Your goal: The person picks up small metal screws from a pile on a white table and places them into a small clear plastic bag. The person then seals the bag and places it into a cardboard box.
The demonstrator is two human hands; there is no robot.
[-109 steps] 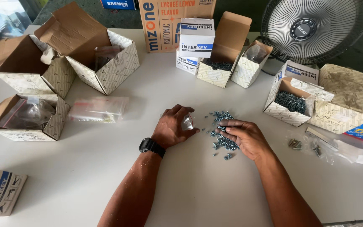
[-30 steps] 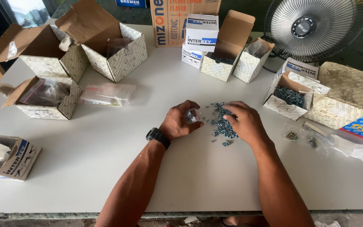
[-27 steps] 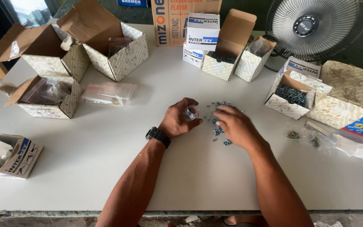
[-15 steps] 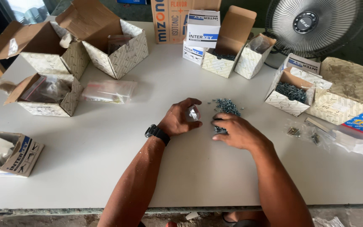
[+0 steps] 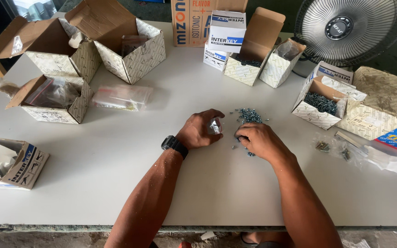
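Bagging screws: left hand [image 5: 201,133] curled, fingers [image 5: 212,115] clamped on a small clear bag [image 5: 215,125] held at its fingertips; right hand [image 5: 259,140] palm-down, fingers together and bent over the near edge of the screw pile [image 5: 249,115], which lies just beyond the knuckles; whether they pinch any screws I cannot tell. To do it well, I'd keep the bag mouth open and tipped toward the right fingertips, take a few screws per pinch, and sweep strays back to the pile; a few loose ones sit just under the right hand. Packages: patterned cream box of screws [image 5: 320,103] well right of the right fingers, flap open; a crumpled cream box beside it, blue label at the far right edge. Beyond the fingertips, two open patterned boxes [image 5: 258,64], white-and-blue cartons [image 5: 226,32] stacked, a tall orange-lettered carton behind. Left of the left fingers, a flat clear packet [image 5: 121,97], then an open box with bags [image 5: 53,98]; two big open boxes farther out. White-and-blue carton [image 5: 17,163] at the near left. Fan [image 5: 352,27] far right.
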